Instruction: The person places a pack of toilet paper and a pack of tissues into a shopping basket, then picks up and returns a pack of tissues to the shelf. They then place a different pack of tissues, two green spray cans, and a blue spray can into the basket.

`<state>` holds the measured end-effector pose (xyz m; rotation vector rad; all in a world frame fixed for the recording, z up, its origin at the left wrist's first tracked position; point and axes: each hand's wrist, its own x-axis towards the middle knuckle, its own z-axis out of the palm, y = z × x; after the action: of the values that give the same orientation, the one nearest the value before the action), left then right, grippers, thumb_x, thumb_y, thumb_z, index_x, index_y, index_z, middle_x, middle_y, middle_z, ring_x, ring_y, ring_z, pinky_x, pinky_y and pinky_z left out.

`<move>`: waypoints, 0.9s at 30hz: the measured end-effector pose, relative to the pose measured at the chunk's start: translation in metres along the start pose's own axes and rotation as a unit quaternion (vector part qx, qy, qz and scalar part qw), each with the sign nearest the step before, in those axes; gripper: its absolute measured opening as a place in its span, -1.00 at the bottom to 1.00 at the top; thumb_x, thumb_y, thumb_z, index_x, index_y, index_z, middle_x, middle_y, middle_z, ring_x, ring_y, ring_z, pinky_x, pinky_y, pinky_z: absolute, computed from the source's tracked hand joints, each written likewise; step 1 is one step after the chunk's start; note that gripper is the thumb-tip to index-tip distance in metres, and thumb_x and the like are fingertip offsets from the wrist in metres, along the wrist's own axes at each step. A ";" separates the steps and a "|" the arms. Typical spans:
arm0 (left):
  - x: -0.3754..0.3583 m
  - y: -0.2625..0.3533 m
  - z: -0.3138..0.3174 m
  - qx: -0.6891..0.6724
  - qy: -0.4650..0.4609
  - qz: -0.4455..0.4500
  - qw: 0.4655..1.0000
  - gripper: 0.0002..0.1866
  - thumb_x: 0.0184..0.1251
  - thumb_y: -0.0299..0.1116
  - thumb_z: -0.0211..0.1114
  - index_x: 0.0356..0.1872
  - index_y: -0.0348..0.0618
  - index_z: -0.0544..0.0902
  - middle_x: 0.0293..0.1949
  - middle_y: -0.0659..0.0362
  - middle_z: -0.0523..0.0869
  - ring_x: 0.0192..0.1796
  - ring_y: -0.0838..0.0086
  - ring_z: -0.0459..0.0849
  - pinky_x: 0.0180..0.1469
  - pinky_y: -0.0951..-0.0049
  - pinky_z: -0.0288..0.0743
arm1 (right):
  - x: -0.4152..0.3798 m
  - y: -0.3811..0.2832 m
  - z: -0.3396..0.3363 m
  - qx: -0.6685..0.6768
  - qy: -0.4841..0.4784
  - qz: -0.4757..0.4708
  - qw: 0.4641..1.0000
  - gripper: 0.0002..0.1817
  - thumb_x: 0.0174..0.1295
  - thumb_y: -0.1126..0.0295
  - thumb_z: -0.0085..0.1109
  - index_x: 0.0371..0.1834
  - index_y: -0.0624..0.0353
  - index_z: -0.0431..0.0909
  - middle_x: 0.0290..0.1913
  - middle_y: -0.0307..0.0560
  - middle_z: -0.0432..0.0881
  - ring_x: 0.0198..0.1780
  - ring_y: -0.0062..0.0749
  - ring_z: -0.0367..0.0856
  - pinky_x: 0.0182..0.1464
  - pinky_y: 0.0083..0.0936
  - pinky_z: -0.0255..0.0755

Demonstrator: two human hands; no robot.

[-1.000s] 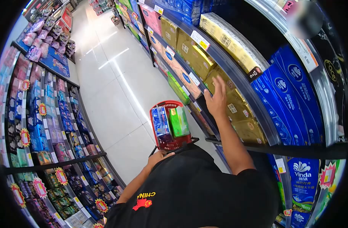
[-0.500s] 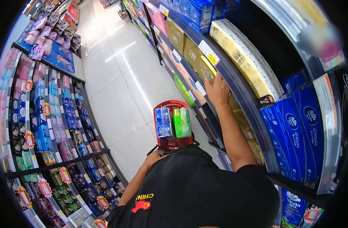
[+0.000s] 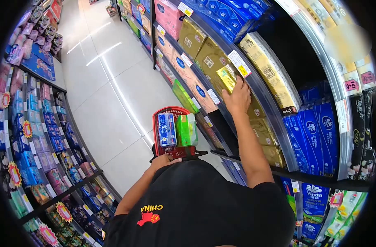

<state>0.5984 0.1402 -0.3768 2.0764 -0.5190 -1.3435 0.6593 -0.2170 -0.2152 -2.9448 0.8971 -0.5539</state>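
My right hand (image 3: pixel 238 98) reaches into the shelf on the right. Its thumb and fingers grip the near end of a small yellow tissue pack (image 3: pixel 226 78), in front of larger gold tissue packs (image 3: pixel 209 60). By my waist, my left hand (image 3: pixel 161 162) is closed on the dark handle (image 3: pixel 181 159) of a red basket cart (image 3: pixel 156 123); my shirt partly hides its fingers. Inside the basket lie a blue tissue pack (image 3: pixel 167 129) and a green one (image 3: pixel 186 129), side by side.
Blue tissue packs (image 3: pixel 313 138) and a long cream-and-gold pack (image 3: pixel 270 72) fill parts of the right shelves. Shelves of small colourful packs (image 3: pixel 40 136) line the left side. Tiled floor (image 3: pixel 109 86) runs between them, with a display (image 3: pixel 38 61) farther up on the left.
The yellow pack has turned so that its broad face shows, still in my right hand. The view has shifted, and the basket now appears farther left. My left hand stays at the handle.
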 end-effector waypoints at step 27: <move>0.008 -0.013 -0.007 -0.013 0.012 0.027 0.999 -0.18 0.13 0.52 0.15 -0.52 -0.22 0.75 -0.47 -0.12 0.73 -0.28 0.03 0.76 -0.19 0.12 0.56 | -0.029 0.004 -0.018 0.073 0.078 -0.182 0.977 -0.13 -0.02 0.42 0.43 0.44 0.09 0.26 0.23 0.15 0.38 0.26 0.14 0.34 0.30 -0.06 0.28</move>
<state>0.6083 0.1470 -0.3886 2.0401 -0.5409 -1.2863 0.6285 -0.2027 -0.2079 -2.9701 0.2984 -0.8330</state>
